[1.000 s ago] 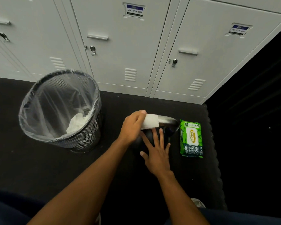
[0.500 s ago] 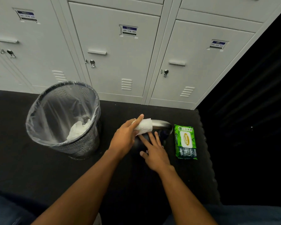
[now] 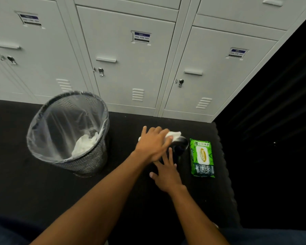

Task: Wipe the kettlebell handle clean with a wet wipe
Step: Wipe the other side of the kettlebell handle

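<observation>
**Wipe on handle, mid-task**

Kettlebell [image 3: 179, 147] sits on the black floor mat [image 3: 42, 191], toward its far right corner, close to the lockers. Mostly hidden by the hands; only a dark, shiny patch of it shows. The handle itself is covered, so can't confirm which part is under the wipe.

Left hand [image 3: 153, 144] presses a bunched white wet wipe [image 3: 174, 135] down over the top of it, grip closed around the wipe. Right hand [image 3: 167, 171] lies flat and open against the near side of the bell, holding nothing, probably steadying it.

Progress, as a judgement: wiping is underway, not finished. How clean the handle is can't be read from here. Left to do: finish the pass and bin the wipe.

Green wet wipe pack [image 3: 202, 157] lies flat just right of the bell, near the mat's right edge. Mesh waste bin [image 3: 67, 133] with clear liner stands well to the left, white crumpled material already inside.

Grey lockers [image 3: 134, 68] run along the far edge. Past the right edge the room is dark.
</observation>
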A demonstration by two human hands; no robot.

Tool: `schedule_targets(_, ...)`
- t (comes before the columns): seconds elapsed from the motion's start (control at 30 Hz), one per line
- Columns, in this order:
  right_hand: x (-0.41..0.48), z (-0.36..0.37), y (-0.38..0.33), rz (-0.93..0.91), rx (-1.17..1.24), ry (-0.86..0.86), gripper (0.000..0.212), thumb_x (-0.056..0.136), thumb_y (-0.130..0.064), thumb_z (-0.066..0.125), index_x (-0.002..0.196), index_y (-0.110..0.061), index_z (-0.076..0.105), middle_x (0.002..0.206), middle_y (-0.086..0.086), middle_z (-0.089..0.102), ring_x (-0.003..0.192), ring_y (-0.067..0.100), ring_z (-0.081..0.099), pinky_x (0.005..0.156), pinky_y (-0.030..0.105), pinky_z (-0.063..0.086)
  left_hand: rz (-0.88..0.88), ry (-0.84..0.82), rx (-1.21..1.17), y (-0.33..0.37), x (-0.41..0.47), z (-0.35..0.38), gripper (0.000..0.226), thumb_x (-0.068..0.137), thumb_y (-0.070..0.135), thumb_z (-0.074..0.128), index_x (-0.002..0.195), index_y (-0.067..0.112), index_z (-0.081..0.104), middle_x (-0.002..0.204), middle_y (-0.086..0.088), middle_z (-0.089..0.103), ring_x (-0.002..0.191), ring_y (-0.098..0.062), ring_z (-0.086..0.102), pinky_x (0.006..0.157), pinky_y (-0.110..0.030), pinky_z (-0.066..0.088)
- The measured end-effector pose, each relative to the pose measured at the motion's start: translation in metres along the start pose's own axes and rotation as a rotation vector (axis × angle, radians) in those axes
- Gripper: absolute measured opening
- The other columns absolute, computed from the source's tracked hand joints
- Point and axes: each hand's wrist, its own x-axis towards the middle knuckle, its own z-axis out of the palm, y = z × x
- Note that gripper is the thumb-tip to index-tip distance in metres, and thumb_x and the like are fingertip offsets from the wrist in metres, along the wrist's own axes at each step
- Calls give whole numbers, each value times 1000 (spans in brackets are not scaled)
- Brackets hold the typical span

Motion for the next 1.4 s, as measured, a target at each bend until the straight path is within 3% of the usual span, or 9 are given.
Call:
schedule_targets(0.1,1,3,-4,57,46,9,67,96,-34,58,154,-28,25,166,1,-9,149,25,-24,120,61,6,107,33,104,13,2,12,50,105,49,25,153,35,30,156,-4,38,148,-25,24,122,-57,6)
schedule_targets(0.33,2,7,1,-13,-2,61,75,95,-31,59,153,-46,14,157,-10,-36,141,26,-40,115,65,8,-80,192,-326,-29,-23,20,48,106,51,21,151,39,34,152,4,44,144,-15,34,122,-55,10)
schedule_targets(0.43,1,6,-1,11,-1,48,72,95,-33,59,154,-38,19,161,-6,-30,144,27,-35,116,64,8,-55,108,-88,-11,-11,17,50,106,49,19,154,39,26,162,-1,29,153,-25,15,122,-57,0)
schedule_targets(0.6,2,8,-1,86,21,22,64,96,-35,53,154,-19,28,163,11,21,151,31,11,121,56,5,196,33,343,29,2,22,55,102,56,9,156,48,8,168,0,7,155,-28,-5,115,-69,-9)
schedule_targets(0.8,0,4,1,0,36,58,79,94,-33,61,156,-36,12,161,-5,-28,144,25,-34,118,65,9,55,164,-31,-8,-17,23,49,106,49,21,154,47,19,163,4,26,152,-21,16,121,-59,11)
schedule_targets(0.93,2,6,2,-14,9,54,80,93,-33,62,152,-48,12,156,-12,-38,141,26,-39,114,66,4,-221,247,-415,-14,-20,17,49,106,50,24,139,24,49,132,-3,54,119,-22,52,98,-40,43)
schedule_targets(1.2,5,13,0,91,69,53,79,92,-37,62,156,-24,19,166,6,5,152,26,-9,119,59,2,193,92,294,18,1,22,50,105,49,25,155,45,19,162,1,28,150,-28,18,116,-67,6)
schedule_targets(1.3,4,12,-1,53,38,74,83,92,-35,63,157,-29,11,164,0,-19,146,25,-31,118,64,5,139,188,114,-2,-13,30,49,105,50,23,153,52,15,164,5,22,152,-23,13,119,-61,5)
schedule_targets(1.4,3,14,0,15,-1,89,82,91,-33,64,153,-46,11,158,-10,-35,140,25,-41,114,68,5,-74,304,-395,-18,-25,33,47,104,53,26,148,40,38,152,6,39,140,-16,32,111,-40,30)
